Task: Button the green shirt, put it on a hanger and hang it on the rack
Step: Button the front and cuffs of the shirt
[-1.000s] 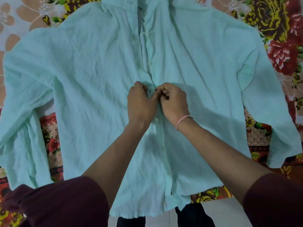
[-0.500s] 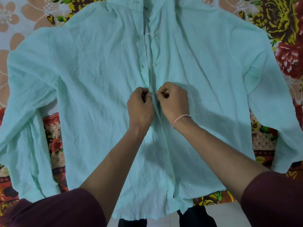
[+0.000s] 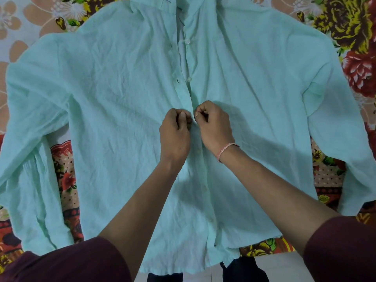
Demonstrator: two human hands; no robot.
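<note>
A pale green shirt (image 3: 114, 110) lies spread flat, front up, collar at the top and sleeves out to both sides. My left hand (image 3: 176, 133) pinches the left edge of the placket at mid-chest. My right hand (image 3: 214, 127), with a pink thread on its wrist, pinches the right edge beside it, fingertips nearly touching. Below my hands the front is closed, with buttons (image 3: 197, 152) showing down the placket. Above them the placket gapes, and two white buttons (image 3: 189, 79) sit unfastened. No hanger or rack is in view.
The shirt lies on a floral bedspread (image 3: 354, 64) in red, yellow and peach. Its near edge ends at a pale floor (image 3: 289, 267) at the bottom. My dark maroon sleeves (image 3: 67, 263) fill the lower corners.
Both hands have shifted slightly up the placket and stay pinched together at the same button. The view has tilted, so the shirt appears lower in the frame.
</note>
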